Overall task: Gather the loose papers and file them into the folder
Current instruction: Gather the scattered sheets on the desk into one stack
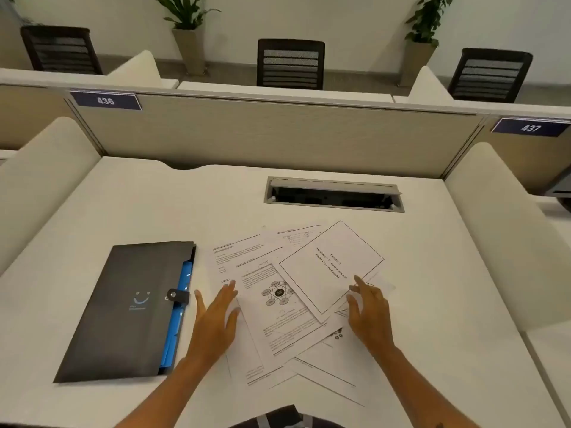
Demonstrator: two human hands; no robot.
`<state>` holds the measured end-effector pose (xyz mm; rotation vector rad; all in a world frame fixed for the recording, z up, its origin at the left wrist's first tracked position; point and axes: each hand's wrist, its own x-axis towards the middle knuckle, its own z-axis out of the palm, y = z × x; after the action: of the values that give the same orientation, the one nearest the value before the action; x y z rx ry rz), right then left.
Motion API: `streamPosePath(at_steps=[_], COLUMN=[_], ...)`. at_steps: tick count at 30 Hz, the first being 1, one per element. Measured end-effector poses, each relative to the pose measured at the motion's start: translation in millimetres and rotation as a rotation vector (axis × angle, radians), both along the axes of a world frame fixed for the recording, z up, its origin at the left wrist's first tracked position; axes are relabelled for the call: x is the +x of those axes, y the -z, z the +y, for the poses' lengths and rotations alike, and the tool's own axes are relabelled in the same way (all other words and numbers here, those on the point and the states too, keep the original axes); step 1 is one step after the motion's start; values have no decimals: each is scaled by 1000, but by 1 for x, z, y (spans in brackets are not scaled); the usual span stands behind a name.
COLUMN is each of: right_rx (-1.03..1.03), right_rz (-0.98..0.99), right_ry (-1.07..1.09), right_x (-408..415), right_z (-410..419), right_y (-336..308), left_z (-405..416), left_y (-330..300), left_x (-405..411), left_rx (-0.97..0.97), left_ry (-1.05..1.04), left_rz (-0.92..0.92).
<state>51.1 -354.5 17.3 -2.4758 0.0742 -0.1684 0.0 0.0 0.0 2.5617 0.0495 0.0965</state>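
loose printed papers [287, 304] fanned on white desk [432, 273] – left hand [213, 322], right hand [367, 313] spread apart, flanking to rake together; snap-closed black folder [123, 310] beside.

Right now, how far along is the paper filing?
Nothing looks filed yet: the loose papers lie fanned out on the desk, and the black folder is snapped shut beside them. In hand: the left hand and right hand are open at the pile's edges. Left: gathering, opening the folder, filing.
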Motion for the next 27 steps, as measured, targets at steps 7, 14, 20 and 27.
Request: streamPosePath(at_steps=[7,14,20,27], right_rx=[-23,-215,-335,-267], right_rz=[202,471,488,344], right_ry=[154,135,25,-57], right_x=[63,98,103,101], right_z=[-5,-25,-22,-7], right_y=[-22,-10,2,7], left_z=[11,20,18,13], left_y=[-6,8,17,17], left_x=[49,78,84,76], left_rx=[31,258,248,177], left_ry=[-37,144,164,144], left_rz=[116,418,464,365])
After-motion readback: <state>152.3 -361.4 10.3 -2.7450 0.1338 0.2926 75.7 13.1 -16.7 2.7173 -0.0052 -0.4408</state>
